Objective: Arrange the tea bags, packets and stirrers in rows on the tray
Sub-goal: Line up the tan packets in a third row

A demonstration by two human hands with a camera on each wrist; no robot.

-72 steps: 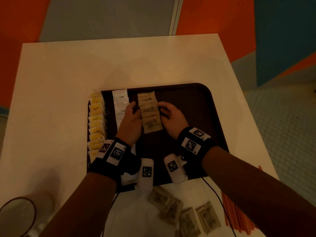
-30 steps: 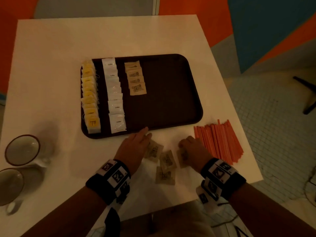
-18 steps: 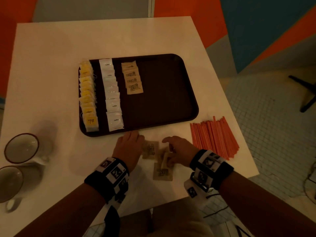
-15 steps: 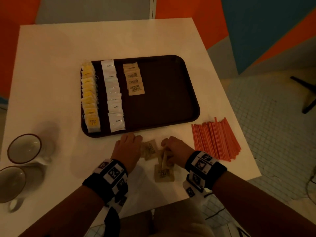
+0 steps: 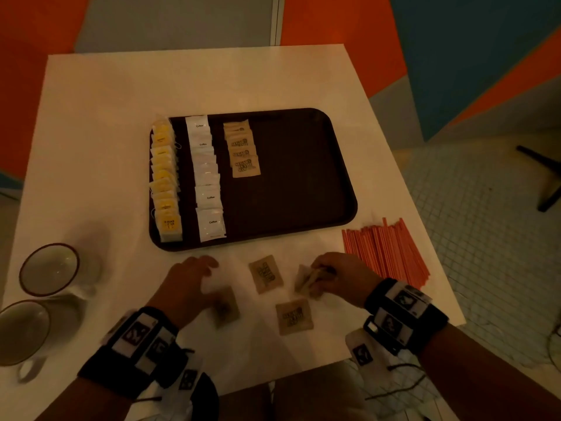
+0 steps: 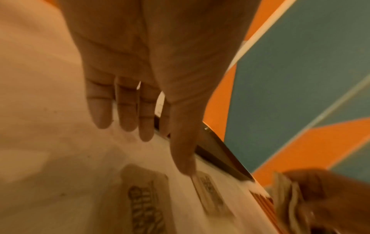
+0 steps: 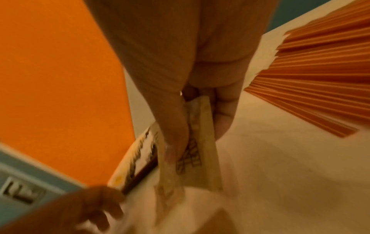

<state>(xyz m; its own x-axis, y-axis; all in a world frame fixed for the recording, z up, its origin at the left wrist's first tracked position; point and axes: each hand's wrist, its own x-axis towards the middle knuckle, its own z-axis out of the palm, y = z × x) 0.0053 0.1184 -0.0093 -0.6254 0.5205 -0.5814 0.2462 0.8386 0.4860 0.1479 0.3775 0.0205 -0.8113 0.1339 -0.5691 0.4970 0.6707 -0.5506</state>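
**Dim, warm light and motion blur at our hands**

We work in low, amber light; the head view is dark and soft, with noise in the shadows. Beyond our hands the white table (image 5: pixel 212 83) is palest, and it darkens toward our wrists. Soft shadows spread left of the left hand (image 5: pixel 185 287), around the two cups (image 5: pixel 48 268). The dark tray (image 5: pixel 303 165) ahead of our hands shows no glare. The left hand is smeared by motion, as is the packet (image 5: pixel 226 306) beside it. Both wrist views are strongly blurred and orange-tinted; the stirrers (image 7: pixel 320 71) right of the right hand (image 7: pixel 180 79) streak and fan out with wide-angle distortion.
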